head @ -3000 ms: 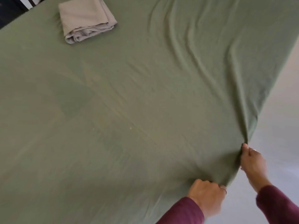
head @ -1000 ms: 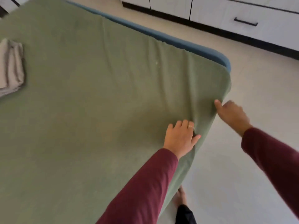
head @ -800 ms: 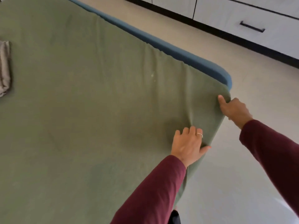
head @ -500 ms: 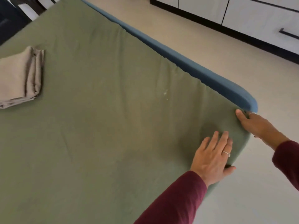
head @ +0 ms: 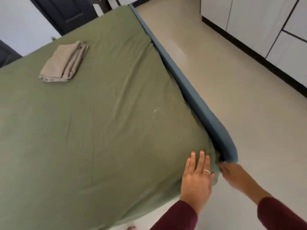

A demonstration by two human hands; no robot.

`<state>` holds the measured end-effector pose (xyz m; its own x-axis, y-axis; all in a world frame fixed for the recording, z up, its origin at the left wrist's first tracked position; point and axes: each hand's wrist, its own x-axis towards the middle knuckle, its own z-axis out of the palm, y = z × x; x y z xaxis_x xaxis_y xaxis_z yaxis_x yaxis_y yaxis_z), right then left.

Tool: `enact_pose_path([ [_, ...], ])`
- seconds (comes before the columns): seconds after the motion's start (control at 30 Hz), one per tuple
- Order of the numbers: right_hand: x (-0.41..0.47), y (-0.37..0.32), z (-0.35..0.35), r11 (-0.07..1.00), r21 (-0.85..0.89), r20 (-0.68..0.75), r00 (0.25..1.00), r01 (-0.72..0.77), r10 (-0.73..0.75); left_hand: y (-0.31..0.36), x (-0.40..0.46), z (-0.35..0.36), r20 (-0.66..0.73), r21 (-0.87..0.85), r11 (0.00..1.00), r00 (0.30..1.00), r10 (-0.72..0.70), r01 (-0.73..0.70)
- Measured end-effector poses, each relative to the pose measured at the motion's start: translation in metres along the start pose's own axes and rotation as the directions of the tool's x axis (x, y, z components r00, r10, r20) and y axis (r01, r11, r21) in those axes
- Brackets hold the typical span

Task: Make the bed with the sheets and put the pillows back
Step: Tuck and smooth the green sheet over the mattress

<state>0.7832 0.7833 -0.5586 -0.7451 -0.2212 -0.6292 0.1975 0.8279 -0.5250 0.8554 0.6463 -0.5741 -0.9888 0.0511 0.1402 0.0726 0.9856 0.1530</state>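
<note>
Smoothing the green sheet (head: 103,123) at the near right corner of the bed.

Left hand (head: 196,176) lies flat on the sheet close to the corner, its fingers (head: 201,159) straight and together, grasping nothing (a ring shows on one of them). Right hand (head: 232,171) reaches to the corner just beside it, where the sheet meets the blue bed frame (head: 191,90); its fingertips are hidden behind the fabric fold, so I cannot tell whether they are clenched on the cloth or released. The sheet covers the whole mattress top, with light creases running along it. A folded beige cloth (head: 64,62) rests on the sheet toward the far left, well apart from both hands. White cabinets (head: 259,19) stand across the pale floor (head: 224,80).
</note>
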Motion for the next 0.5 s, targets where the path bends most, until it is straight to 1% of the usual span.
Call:
enact_pose_path([
  [0.03, 0.003, 0.017, 0.003, 1.000, 0.005, 0.025, 1.000, -0.001, 0.001, 0.002, 0.003, -0.002, 0.005, 0.025, 1.000, 1.000, -0.016, 0.016],
  [0.1, 0.005, 0.041, 0.005, 0.992, 0.119, 0.044, 0.998, 0.028, -0.033, 0.009, 0.010, -0.010, 0.059, 0.046, 0.997, 0.996, -0.069, 0.067],
  [0.13, 0.005, 0.045, 0.004, 0.987, 0.143, 0.026, 0.997, 0.072, -0.076, 0.015, 0.012, -0.014, 0.091, 0.059, 0.993, 0.990, -0.106, 0.101],
  [0.17, 0.007, 0.044, 0.001, 0.978, 0.151, -0.007, 0.990, 0.141, -0.141, 0.020, 0.013, -0.017, 0.132, 0.074, 0.989, 0.982, -0.136, 0.127],
  [0.2, 0.008, 0.039, -0.002, 0.964, 0.158, -0.009, 0.976, 0.215, -0.217, 0.024, 0.013, -0.020, 0.177, 0.090, 0.986, 0.972, -0.157, 0.143],
  [0.27, 0.007, 0.018, -0.007, 0.933, 0.144, 0.040, 0.940, 0.329, -0.338, 0.030, 0.017, -0.026, 0.272, 0.098, 0.985, 0.948, -0.166, 0.144],
  [0.3, 0.010, 0.008, -0.008, 0.930, 0.102, 0.063, 0.931, 0.353, -0.360, 0.033, 0.019, -0.028, 0.308, 0.107, 0.984, 0.936, -0.168, 0.141],
  [0.33, 0.013, -0.002, -0.008, 0.933, 0.039, 0.055, 0.932, 0.357, -0.359, 0.036, 0.022, -0.029, 0.340, 0.127, 0.983, 0.926, -0.167, 0.131],
  [0.37, 0.015, -0.010, -0.011, 0.935, -0.087, 0.054, 0.939, 0.344, -0.341, 0.040, 0.023, -0.031, 0.383, 0.149, 0.981, 0.907, -0.173, 0.124],
  [0.43, 0.018, -0.017, -0.016, 0.898, -0.317, 0.020, 0.949, 0.303, -0.313, 0.044, 0.026, -0.033, 0.436, 0.178, 0.979, 0.884, -0.166, 0.096],
  [0.5, 0.016, -0.018, -0.018, 0.837, -0.443, -0.002, 0.933, 0.321, -0.359, 0.046, 0.030, -0.034, 0.431, 0.260, 0.964, 0.887, -0.167, 0.055],
])
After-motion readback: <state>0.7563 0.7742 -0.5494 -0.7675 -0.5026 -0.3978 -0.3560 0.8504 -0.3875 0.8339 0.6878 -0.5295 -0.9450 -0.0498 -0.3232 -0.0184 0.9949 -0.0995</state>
